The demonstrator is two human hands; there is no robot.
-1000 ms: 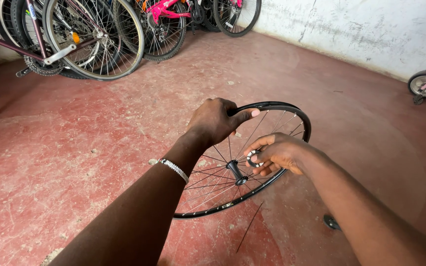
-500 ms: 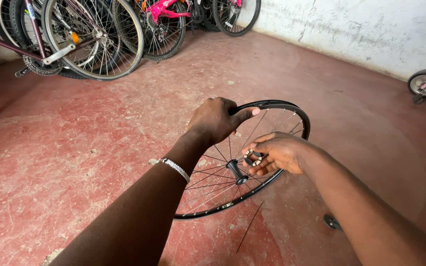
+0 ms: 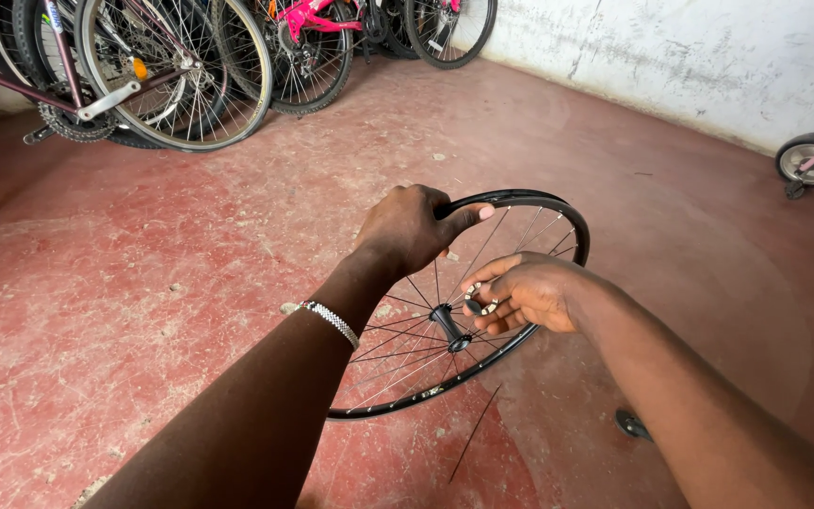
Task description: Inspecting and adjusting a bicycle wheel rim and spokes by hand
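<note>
One bare bicycle wheel (image 3: 482, 311), upright on the red floor (image 3: 143, 283). Left hand (image 3: 412, 231): grip clamped on the rim top. Right hand (image 3: 525, 292): fingers pinched on one small metal tool (image 3: 478, 303) beside the hub (image 3: 447, 325). One loose spoke (image 3: 475, 434) below.

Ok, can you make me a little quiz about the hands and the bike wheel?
1. True or false: the left hand grips the rim of the black wheel.
2. What does the right hand pinch near the hub? A) a small silver tool B) a pump C) a tyre
3. Fill in: a loose thin ____ lies on the red floor below the wheel.

Key: 1 true; 2 A; 3 spoke.
</note>
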